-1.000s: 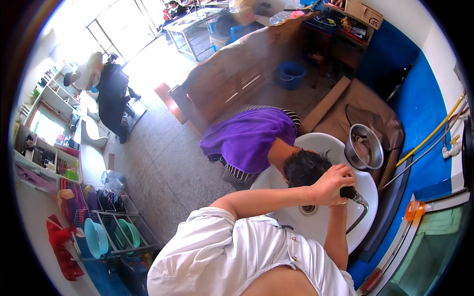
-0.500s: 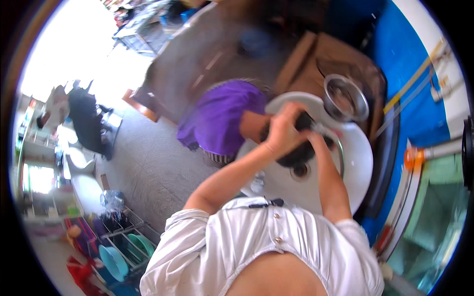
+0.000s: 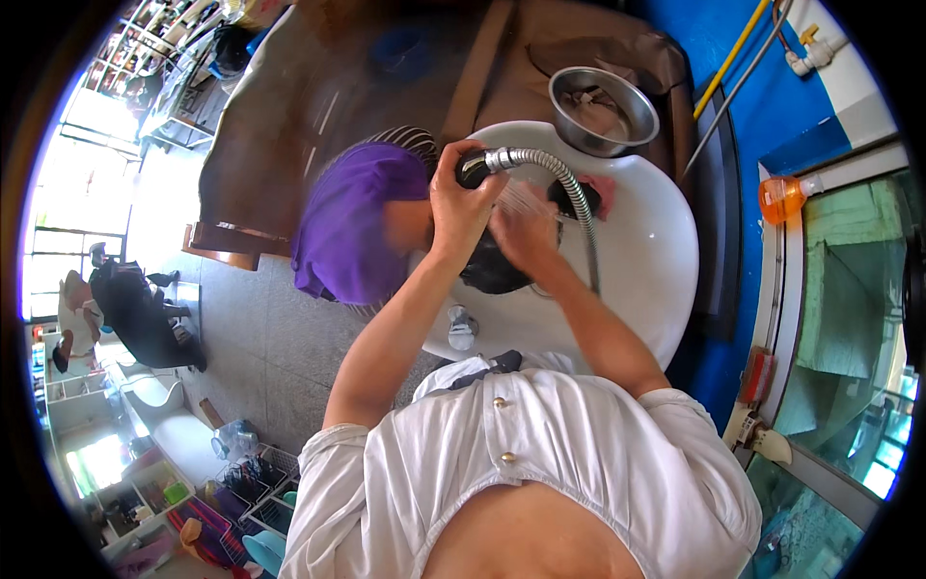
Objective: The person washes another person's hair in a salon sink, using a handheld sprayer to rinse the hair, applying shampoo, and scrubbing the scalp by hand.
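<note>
My left hand point(image 3: 459, 203) is wrapped round the black handle of a shower head point(image 3: 473, 171). Its ribbed metal hose point(image 3: 552, 166) arcs down into the white wash basin point(image 3: 648, 289), and thin jets of water fall toward my right hand point(image 3: 527, 236). That hand lies against the wet black hair point(image 3: 495, 265) of a person leaning over the basin; spray and blur hide its fingers. A purple cape or top point(image 3: 352, 227) covers this person's back. A pink cloth and something dark point(image 3: 576, 198) sit on the basin beyond my right hand.
A metal bowl point(image 3: 605, 114) stands at the basin's far rim, by a brown couch point(image 3: 540, 39). A small clear bottle point(image 3: 462, 328) is at the near left rim. An orange bottle point(image 3: 782, 199) stands by the window at right. Wire baskets point(image 3: 265, 478) are at lower left.
The view has shifted, with the basin appearing further left and up. My hands have moved apart; my left now holds the shower head above the hair, with water running toward my right hand.
</note>
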Demonstrator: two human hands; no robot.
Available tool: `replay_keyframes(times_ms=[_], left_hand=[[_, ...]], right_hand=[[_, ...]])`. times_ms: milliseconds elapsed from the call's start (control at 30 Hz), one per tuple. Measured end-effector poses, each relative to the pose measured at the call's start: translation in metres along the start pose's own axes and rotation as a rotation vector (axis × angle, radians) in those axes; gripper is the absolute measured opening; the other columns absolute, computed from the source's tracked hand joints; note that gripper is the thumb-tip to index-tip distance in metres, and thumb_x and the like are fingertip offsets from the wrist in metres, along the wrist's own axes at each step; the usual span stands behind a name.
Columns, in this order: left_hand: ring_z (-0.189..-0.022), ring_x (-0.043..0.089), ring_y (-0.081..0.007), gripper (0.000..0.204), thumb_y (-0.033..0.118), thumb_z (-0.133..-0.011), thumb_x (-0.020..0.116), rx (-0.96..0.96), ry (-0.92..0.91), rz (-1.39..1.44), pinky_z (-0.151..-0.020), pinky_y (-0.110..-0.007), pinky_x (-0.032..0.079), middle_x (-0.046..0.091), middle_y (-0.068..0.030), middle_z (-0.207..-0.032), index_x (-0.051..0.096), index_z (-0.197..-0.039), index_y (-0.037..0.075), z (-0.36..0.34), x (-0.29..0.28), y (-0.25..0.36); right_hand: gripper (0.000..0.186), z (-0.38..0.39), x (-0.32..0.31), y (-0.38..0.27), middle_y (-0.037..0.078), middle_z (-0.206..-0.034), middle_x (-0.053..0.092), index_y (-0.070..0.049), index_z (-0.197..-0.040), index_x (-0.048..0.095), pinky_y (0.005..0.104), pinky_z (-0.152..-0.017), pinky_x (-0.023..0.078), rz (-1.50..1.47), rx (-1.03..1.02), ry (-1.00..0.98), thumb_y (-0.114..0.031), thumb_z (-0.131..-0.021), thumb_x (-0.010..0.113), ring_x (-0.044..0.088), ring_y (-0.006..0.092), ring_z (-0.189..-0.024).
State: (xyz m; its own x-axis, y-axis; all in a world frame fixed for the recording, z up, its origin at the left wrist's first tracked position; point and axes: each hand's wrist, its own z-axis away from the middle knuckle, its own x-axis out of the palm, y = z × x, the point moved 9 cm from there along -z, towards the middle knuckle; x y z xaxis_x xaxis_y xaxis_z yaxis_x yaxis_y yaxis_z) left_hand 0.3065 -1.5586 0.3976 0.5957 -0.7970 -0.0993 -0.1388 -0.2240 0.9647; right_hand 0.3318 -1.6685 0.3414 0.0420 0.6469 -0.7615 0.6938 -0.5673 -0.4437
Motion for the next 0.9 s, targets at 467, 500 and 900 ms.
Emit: replay_keyframes(times_ms=[467,500,900], left_hand=[[-0.080,0.060,-0.0146,0.036,0.004,-0.064,0.071,0.065,-0.191,-0.036,-0.076,-0.026,0.047,0.062,-0.0069,-0.085,0.056,-0.098,0.004,0.030,0.057,0.015],[-0.082,0.062,-0.0174,0.039,0.004,-0.063,0.072,0.044,-0.211,-0.050,-0.077,-0.028,0.048,0.062,-0.0075,-0.087,0.056,-0.098,0.004,0.034,0.065,0.013],[-0.079,0.061,-0.0255,0.045,0.013,-0.059,0.071,0.019,-0.283,-0.068,-0.076,-0.032,0.047,0.061,-0.0097,-0.084,0.054,-0.100,0.008,0.050,0.088,0.004]], right_hand=[[0.023,0.141,0.073,0.189,0.008,-0.088,0.063,-0.004,-0.087,0.061,0.0327,-0.075,0.048,-1.641,1.275,0.499,-0.023,-0.091,0.048,0.060,0.0214,-0.083],[0.022,0.170,0.083,0.204,0.008,-0.089,0.063,-0.005,-0.089,0.060,0.0336,-0.075,0.048,-1.742,1.372,0.553,-0.023,-0.091,0.048,0.059,0.0219,-0.084],[0.014,0.169,0.063,0.164,0.006,-0.082,0.057,-0.003,-0.090,0.053,0.0344,-0.066,0.049,-1.877,1.472,0.487,-0.015,-0.091,0.047,0.058,0.0204,-0.077]])
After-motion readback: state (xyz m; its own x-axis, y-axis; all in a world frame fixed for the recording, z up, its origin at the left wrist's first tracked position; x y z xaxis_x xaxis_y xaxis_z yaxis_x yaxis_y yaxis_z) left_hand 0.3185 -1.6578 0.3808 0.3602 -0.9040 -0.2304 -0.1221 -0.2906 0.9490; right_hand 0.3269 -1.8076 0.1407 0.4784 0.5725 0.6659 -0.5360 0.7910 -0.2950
